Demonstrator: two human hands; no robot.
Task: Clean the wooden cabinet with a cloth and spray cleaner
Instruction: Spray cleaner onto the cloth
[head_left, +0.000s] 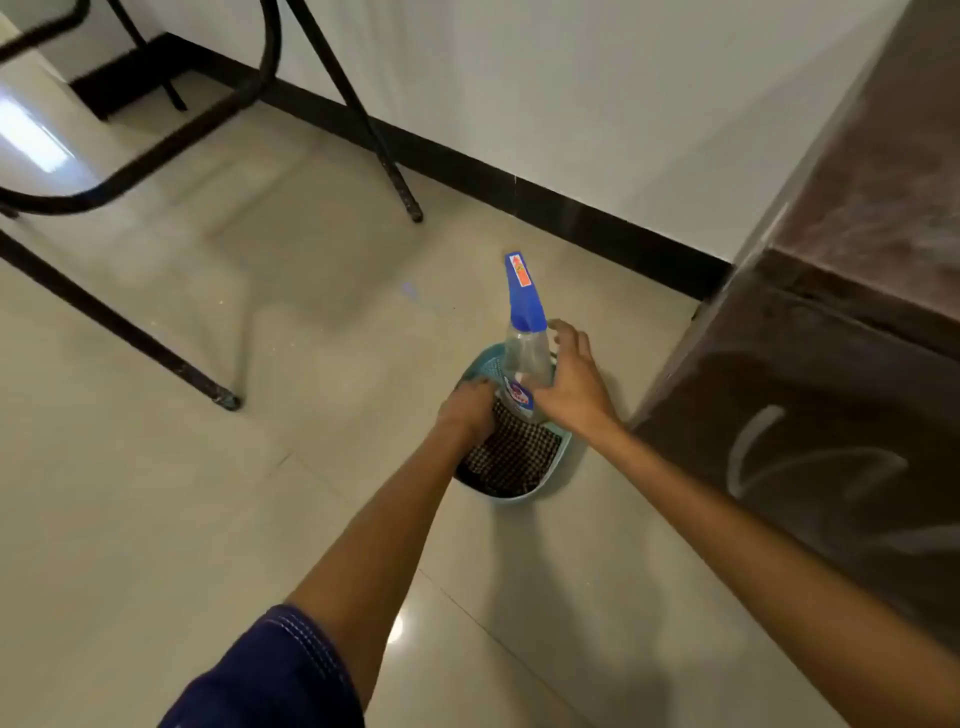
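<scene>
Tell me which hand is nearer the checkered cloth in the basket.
Left. The left hand is down in the basket, touching the checkered cloth; the right hand sits above it, at the spray bottle.

**Lighting and image quality: head view**

Even, moderately bright indoor light. Strong glare patch on the floor tiles (36, 140) at far left; a smaller highlight at bottom centre. Soft shadows lie under the chair legs (400, 182). Overall softness and motion blur, worst at upper left. Wide-angle bending of straight lines at the edges.
</scene>
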